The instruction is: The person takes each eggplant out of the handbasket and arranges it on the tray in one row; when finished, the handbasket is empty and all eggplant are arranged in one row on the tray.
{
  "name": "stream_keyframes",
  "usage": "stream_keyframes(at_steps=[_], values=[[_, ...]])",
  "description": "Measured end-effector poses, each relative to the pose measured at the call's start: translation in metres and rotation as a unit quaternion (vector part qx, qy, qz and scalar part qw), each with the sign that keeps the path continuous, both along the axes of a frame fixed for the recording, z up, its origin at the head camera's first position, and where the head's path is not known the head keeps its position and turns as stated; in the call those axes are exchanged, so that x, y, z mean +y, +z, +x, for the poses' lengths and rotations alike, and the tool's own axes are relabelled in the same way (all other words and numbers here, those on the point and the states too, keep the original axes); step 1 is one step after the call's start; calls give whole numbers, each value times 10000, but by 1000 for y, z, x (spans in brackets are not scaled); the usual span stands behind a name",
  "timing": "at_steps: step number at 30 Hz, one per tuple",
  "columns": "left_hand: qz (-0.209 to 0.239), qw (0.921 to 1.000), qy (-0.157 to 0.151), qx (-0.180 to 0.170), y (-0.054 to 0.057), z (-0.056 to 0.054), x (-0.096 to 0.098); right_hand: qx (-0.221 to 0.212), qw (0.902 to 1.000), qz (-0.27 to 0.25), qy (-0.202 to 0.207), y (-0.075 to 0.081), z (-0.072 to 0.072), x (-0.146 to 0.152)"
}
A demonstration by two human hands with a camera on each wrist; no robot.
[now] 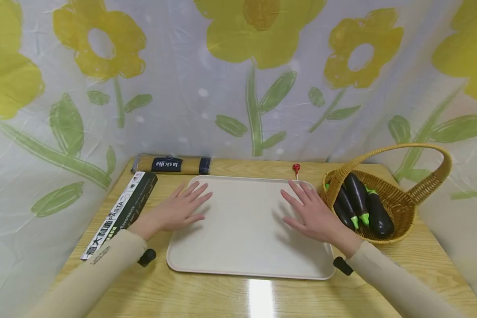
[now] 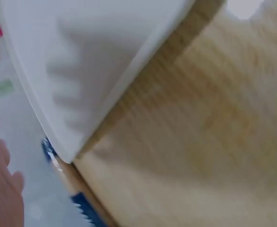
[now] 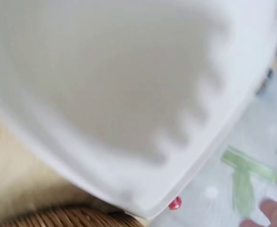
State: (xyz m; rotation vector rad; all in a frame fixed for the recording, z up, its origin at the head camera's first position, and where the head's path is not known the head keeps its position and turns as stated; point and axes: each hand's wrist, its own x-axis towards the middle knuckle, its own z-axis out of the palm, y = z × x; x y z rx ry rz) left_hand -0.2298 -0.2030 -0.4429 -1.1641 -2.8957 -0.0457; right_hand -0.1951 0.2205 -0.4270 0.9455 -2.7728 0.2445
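Note:
A white rectangular tray (image 1: 246, 229) lies on the wooden table. Over its left side hovers my left hand (image 1: 179, 209), fingers spread and holding nothing. My right hand (image 1: 313, 215) is above the tray's right side, its fingers likewise spread with nothing in them. Both hands cast shadows on the tray, seen in the wrist views. Just right of the right hand stands a wicker basket (image 1: 401, 210) with a tall handle and several dark eggplants (image 1: 357, 194) inside. A long pasta box (image 1: 121, 212) lies to the left of the left hand.
A clear packet of spaghetti (image 1: 171, 164) labelled in dark blue lies along the table's back edge. Behind the tray is a red lollipop (image 1: 296, 168) on a white stick. A curtain printed with yellow flowers (image 1: 262, 26) hangs behind the table (image 1: 198, 291).

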Motion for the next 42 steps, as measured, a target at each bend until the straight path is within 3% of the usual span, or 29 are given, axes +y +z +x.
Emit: stream_keyframes(at_steps=[3, 7, 12, 17, 23, 29, 32, 36, 42], values=[[839, 9927, 375, -780, -10, -1, -13, -226, 9958, -868, -187, 4, 13, 9], [1855, 9657, 1002, -1518, -24, 1, -34, -612, 9767, -1985, -539, 12, 34, 28], [2572, 9413, 1358, -1714, -42, 5, -52, -785, 9569, -2704, -705, 26, 54, 56], [2958, 9252, 1492, -1849, -47, 8, -57, -693, 9460, -3003, -1010, 40, 63, 82], [3013, 9252, 1455, -1790, -51, 11, -60, -603, 9217, -3414, -1742, 50, 59, 113], [3061, 9243, 1448, -1759, -55, 12, -62, -1149, 8977, -3604, -2260, 56, 46, 139], [3067, 9242, 1459, -1749, -57, 12, -63, -1374, 8957, -3397, -2520, 59, 38, 150], [3109, 9213, 1454, -1831, -57, 10, -64, -1501, 9004, -3012, -2756, 61, 27, 162], [3132, 9173, 1466, -1972, -56, 9, -64, -1950, 9011, -2647, -2826, 59, 13, 178]])
